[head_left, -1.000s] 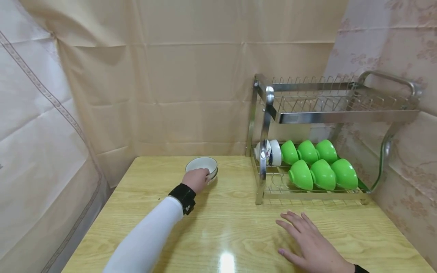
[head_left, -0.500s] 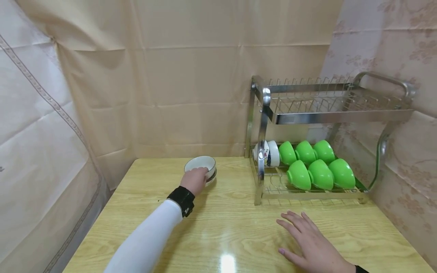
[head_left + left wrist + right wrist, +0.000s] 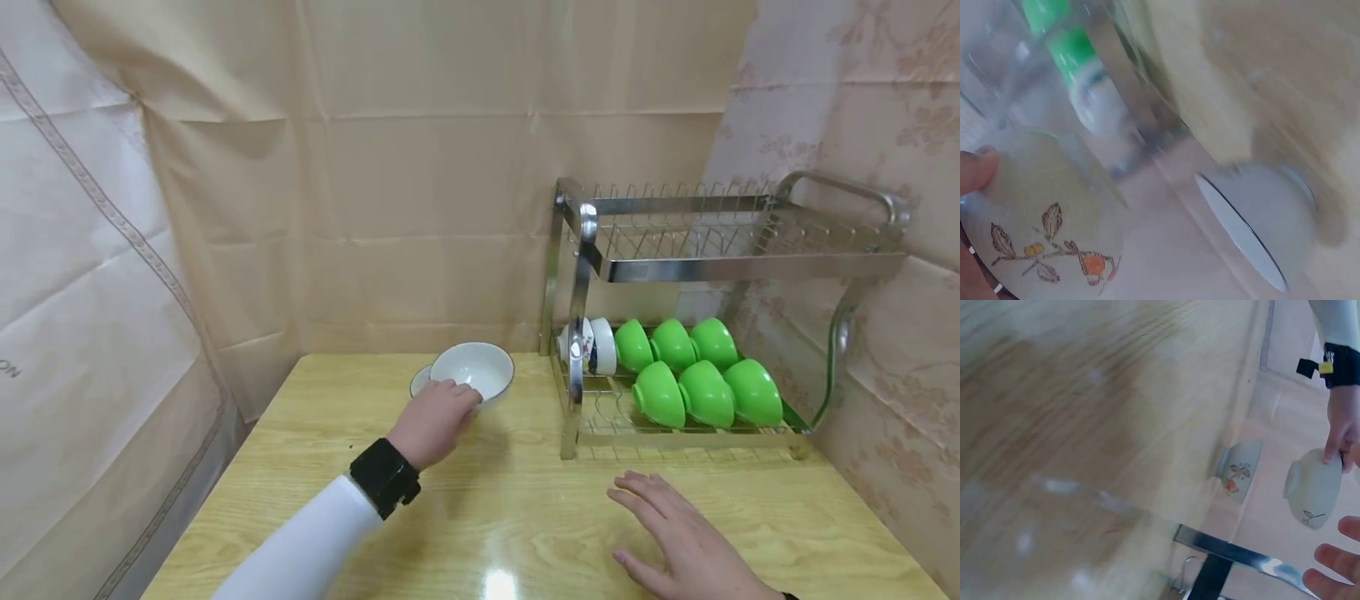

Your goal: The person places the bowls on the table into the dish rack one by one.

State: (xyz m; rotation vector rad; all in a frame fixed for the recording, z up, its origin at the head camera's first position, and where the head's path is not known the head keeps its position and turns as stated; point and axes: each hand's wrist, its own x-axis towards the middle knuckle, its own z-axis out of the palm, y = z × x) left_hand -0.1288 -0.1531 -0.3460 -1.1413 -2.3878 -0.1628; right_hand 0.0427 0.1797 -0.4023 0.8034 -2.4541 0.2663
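Note:
My left hand [image 3: 437, 417] pinches the near rim of a white bowl [image 3: 480, 367], which is raised off the table and tilted. In the left wrist view that bowl [image 3: 1054, 219] shows a printed branch with leaves and an orange fruit. Another white bowl [image 3: 421, 380] stands on the table behind and to its left; the right wrist view shows this second bowl [image 3: 1240, 469] upright with a floral print. My right hand [image 3: 678, 537] hovers over or rests on the table's right side, fingers spread, holding nothing.
A two-tier metal dish rack [image 3: 750, 268] stands at the back right of the wooden table [image 3: 337, 517]. Several green bowls [image 3: 705, 393] and a few white bowls [image 3: 602, 346] sit on edge in its lower tier. Cloth curtains [image 3: 420, 183] hang behind.
My left hand has lifted the upper bowl off the other one and moved it right and toward me. The lower bowl has come into view. My right hand stays nearly still.

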